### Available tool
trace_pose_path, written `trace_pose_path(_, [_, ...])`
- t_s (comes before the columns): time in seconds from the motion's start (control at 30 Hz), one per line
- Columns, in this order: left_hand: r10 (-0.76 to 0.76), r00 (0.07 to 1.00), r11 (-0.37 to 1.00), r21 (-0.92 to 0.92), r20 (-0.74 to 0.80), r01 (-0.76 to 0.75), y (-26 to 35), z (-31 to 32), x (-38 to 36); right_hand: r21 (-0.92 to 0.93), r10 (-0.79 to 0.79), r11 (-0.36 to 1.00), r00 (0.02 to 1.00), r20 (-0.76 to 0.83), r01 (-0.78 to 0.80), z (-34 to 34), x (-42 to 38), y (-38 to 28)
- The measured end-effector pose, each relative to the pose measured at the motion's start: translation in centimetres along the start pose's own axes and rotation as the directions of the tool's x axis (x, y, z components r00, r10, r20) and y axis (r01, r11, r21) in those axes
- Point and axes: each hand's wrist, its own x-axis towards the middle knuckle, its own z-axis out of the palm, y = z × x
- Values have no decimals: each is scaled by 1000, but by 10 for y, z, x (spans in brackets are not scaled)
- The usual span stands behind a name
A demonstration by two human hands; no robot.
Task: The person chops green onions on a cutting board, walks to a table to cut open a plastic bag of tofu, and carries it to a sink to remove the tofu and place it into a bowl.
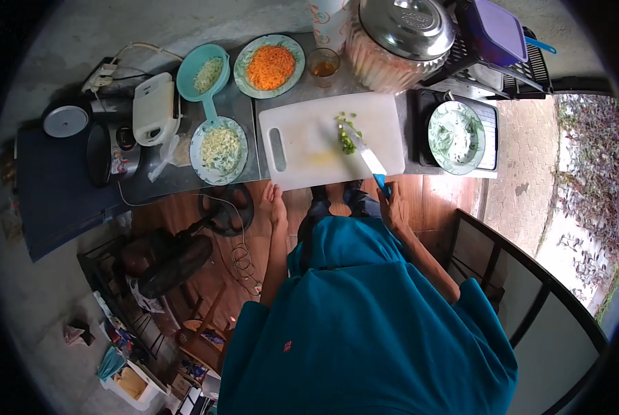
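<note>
Right hand (394,207) of mine is closed around the knife (366,158), its blade by green bits (346,135) on the white board (302,149). My left hand (275,202) is open and holds nothing.

Site: we record a home cooking area | evidence: cutting board (309,138) on grey counter (240,104); plates of shredded carrot (270,66) and cabbage (219,149); lidded steel pot (402,34); paved yard (523,152) adjoining.

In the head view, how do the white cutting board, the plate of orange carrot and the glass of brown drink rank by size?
Largest to smallest:
1. cutting board
2. plate of carrot
3. glass
</note>
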Motion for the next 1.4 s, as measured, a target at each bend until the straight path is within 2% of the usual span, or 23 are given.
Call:
trace_pose_path(0.17, [75, 996, 950, 301, 37, -83, 55, 20, -37, 9, -14, 1000, 996, -90, 15, -14, 27, 17])
trace_pose_path(0.23, [247, 963, 851, 450, 110, -270, 83, 32, -56, -10, -16, 1000, 993, -120, 15, -11, 32, 23])
trace_pose_path(0.27, [253, 960, 851, 446, 116, -278, 81, 36, -56, -31, -34, 999, 990, -137, 30, -13, 36, 17])
trace_pose_path(0.37, [143, 891, 963, 146, 430, -225, 96, 47, -57, 18, 12, 1000, 993, -117, -10, -25, 27, -2])
trace_pose_path(0.47, [97, 769, 959, 148, 632, -243, 86, 54, -35, 62, -1, 998, 985, -175, 12, -18, 17, -5])
trace_pose_path(0.5, [103, 708, 904, 232, 699, -360, 105, 59, -35, 112, 19, 994, 979, -204, 4, -17, 13, -9])
trace_pose_path(0.53, [35, 573, 854, 273, 819, -442, 125, 63, -32, 162, 51, 987, 971, -234, -13, -15, 7, -13])
trace_pose_path(0.6, [-281, 323, 838, 395, 904, -377, 149, 75, -18, 352, 191, 927, 970, -152, -127, -17, -4, -34])
trace_pose_path(0.67, [-152, 304, 891, 263, 941, -369, 153, 84, -12, 482, 150, 876, 936, -319, 24, 38, -4, 22])
trace_pose_path(0.7, [-29, 298, 934, 133, 954, -333, 149, 91, -13, 520, 224, 853, 934, -280, -48, 30, -15, -7])
trace_pose_path(0.73, [27, 309, 915, 101, 951, -391, 143, 93, -6, 560, 312, 819, 915, -256, -122, 15, -22, -56])
trace_pose_path(0.77, [-1, 234, 950, 74, 972, -303, 134, 96, 8, 605, 358, 785, 894, -267, -133, 12, -28, -88])
trace_pose_path(0.8, [-97, 233, 887, 190, 968, -421, 138, 94, 17, 651, 415, 746, 862, -289, -141, 13, -34, -112])
trace_pose_path(0.83, [-206, 178, 914, 254, 962, -315, 145, 93, 24, 641, 573, 692, 793, -208, -332, 19, -40, -127])
trace_pose_path(0.87, [-141, 173, 913, 195, 975, -357, 144, 88, 29, 652, 471, 744, 809, -353, -148, 79, -36, -82])
trace_pose_path(0.9, [-87, 108, 926, 121, 990, -358, 152, 86, 25, 671, 406, 740, 819, -406, -34, 54, -50, -119])
trace_pose_path(0.93, [-110, 68, 954, 124, 992, -274, 144, 83, 26, 743, 528, 652, 792, -305, -149, 53, -62, -132])
trace_pose_path(1.0, [-182, 19, 945, 180, 983, -273, 152, 78, 7, 712, 441, 702, 792, -421, -12, 66, -78, -134])
trace_pose_path(1.07, [-250, -160, 956, 218, 955, -196, 144, 77, -2, 729, 441, 668, 709, -551, 151, 60, -103, -155])
trace_pose_path(1.13, [-324, -300, 935, 256, 897, -244, 138, 81, -21, 773, 508, 627, 699, -504, 102, 56, -130, -160])
trace_pose_path(1.17, [-383, -374, 905, 262, 845, -334, 144, 84, -39, 783, 520, 578, 636, -570, 229, 50, -146, -168])
trace_pose_path(1.33, [-403, -652, 874, 60, 642, -482, 128, 79, -144, 791, 686, 469, 402, -606, 392, 77, -223, -149])
trace_pose_path(1.4, [-414, -741, 887, 52, 528, -458, 102, 65, -190, 685, 737, 475, 175, -653, 553, 91, -267, -136])
